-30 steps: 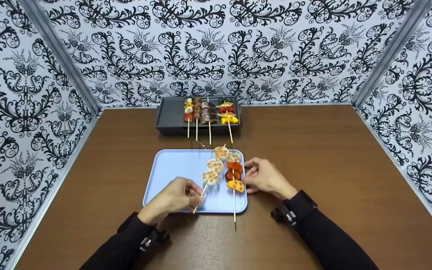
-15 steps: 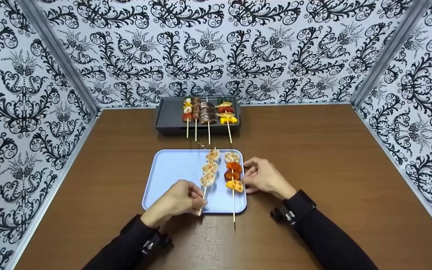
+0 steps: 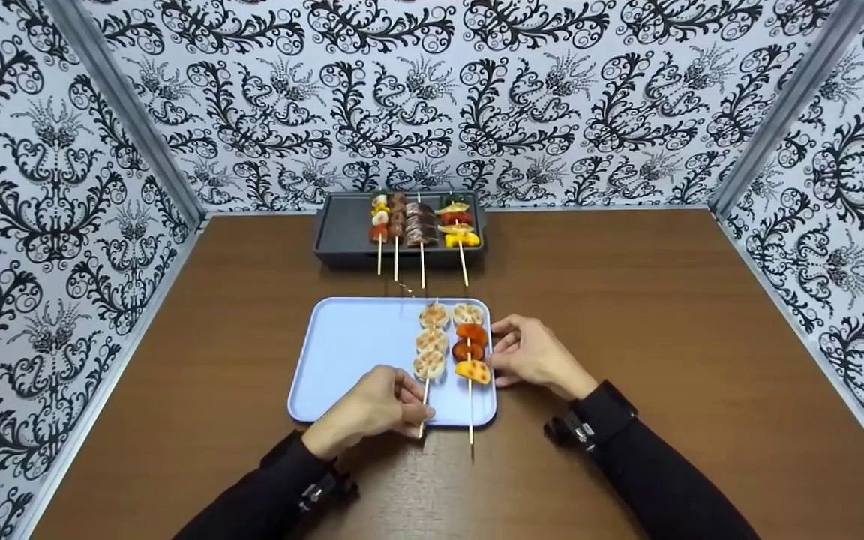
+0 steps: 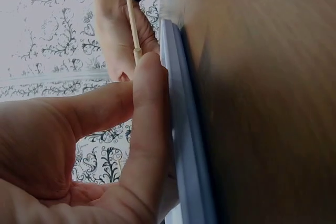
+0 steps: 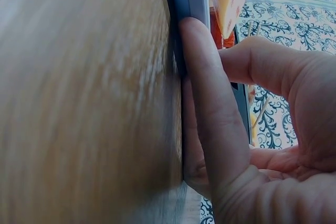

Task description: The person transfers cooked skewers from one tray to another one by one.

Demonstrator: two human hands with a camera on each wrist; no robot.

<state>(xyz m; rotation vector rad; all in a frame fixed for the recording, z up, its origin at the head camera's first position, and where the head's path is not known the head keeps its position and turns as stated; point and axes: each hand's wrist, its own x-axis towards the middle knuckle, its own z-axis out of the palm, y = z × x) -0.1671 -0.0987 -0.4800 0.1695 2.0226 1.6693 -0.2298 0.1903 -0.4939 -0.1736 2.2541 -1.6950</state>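
Your left hand (image 3: 373, 403) pinches the round-slice skewer (image 3: 430, 343) over the tray (image 3: 357, 341), whose edge your right hand (image 3: 538, 360) touches, grip unclear. Beside it, the mixed skewer (image 3: 468, 351) already lies placed; yours seems nearly so.

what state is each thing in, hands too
Blue tray, flat on the table
Grill pan, level on the table, bearing food
Four skewers, lying on the grill pan, sticks overhanging its near edge
Orange-slice skewer, lying on the blue tray, stick past the near rim
Pale-slice skewer, over the blue tray, contact unclear
Left hand, pinching that skewer's stick
Right hand, holding the blue tray's right rim
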